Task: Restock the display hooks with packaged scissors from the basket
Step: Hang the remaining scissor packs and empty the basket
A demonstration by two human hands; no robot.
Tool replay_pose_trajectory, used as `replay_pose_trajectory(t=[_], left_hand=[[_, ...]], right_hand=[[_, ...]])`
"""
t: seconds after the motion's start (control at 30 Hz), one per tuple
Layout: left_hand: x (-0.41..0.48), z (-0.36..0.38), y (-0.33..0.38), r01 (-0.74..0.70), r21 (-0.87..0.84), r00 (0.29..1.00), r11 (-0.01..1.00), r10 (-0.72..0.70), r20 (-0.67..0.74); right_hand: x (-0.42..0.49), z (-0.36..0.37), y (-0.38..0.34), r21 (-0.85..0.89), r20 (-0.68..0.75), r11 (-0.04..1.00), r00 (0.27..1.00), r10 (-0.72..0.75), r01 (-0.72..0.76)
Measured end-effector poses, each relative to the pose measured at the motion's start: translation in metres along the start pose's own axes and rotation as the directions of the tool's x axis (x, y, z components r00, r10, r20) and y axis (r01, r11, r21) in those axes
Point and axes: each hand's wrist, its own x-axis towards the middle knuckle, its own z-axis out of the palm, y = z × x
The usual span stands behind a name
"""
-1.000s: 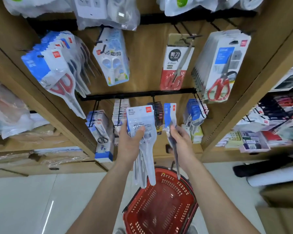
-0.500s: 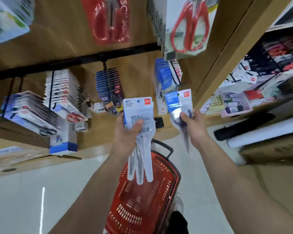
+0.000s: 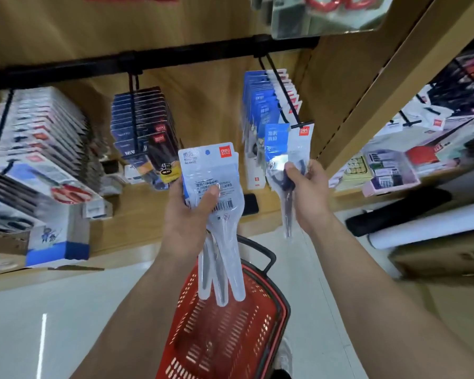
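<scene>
The person is standing close to a wooden display bay (image 3: 208, 105), where a black rail (image 3: 66, 69) is carrying several hooks crowded with hanging packs. The left hand (image 3: 188, 217) is gripping a bundle of packaged scissors (image 3: 211, 184), thumb pressing across the barcode, fingers wrapping behind. The long tips are dangling over the red basket (image 3: 230, 337), which is sitting on the pale tiled floor (image 3: 66, 310). The right hand (image 3: 309, 195) is pinching a single scissors pack (image 3: 283, 149) round the handles, fingers curled. It is holding the pack's top edge right at the tip of the right-hand hook (image 3: 282, 91), in front of the blue packs (image 3: 260, 105) already hanging there. Beyond the bay's side panel, a neighbouring shelf (image 3: 389, 184) is showing boxed goods.
</scene>
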Motion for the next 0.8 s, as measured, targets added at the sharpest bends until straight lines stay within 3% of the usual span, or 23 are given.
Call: replay_pose_trajectory(t=[0.8], left_hand=[[0.02, 0.001, -0.042, -0.001, -0.046, 1.0, 0.999, 0.003, 0.029]], right_hand=[[0.015, 0.001, 0.001, 0.003, 0.047, 0.998, 0.997, -0.064, 0.064]])
